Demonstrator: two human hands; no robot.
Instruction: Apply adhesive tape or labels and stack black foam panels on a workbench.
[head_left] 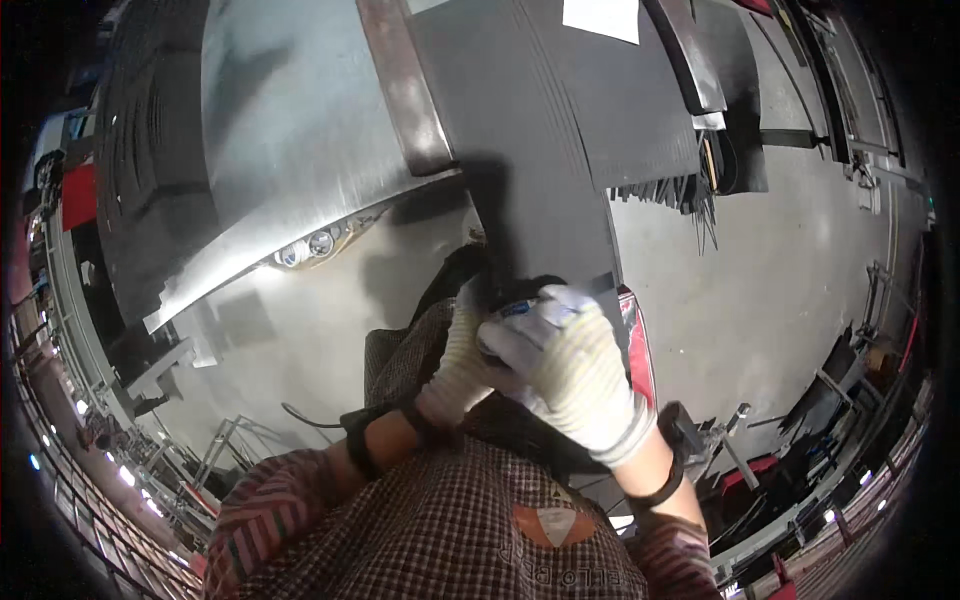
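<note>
Both my hands wear white knit gloves with pale yellow stripes and meet close in front of my body. My right hand [585,375] is closed over a small dark object with a blue-and-white patch [515,308]; its kind is not clear. My left hand [461,360] sits just beside it, its fingers mostly hidden behind the right hand and the object. Both hands are at the near end of a long dark grey sheet [550,215] that stretches away from me. How the object meets the sheet is hidden.
A shiny metal sheet [300,130] lies to the left, with a brown metal bar [405,90] along its right side. Dark thin strips [665,192] hang at the right of the grey sheet. White paper [603,18] lies at the far end. Something red [638,350] is beside my right hand.
</note>
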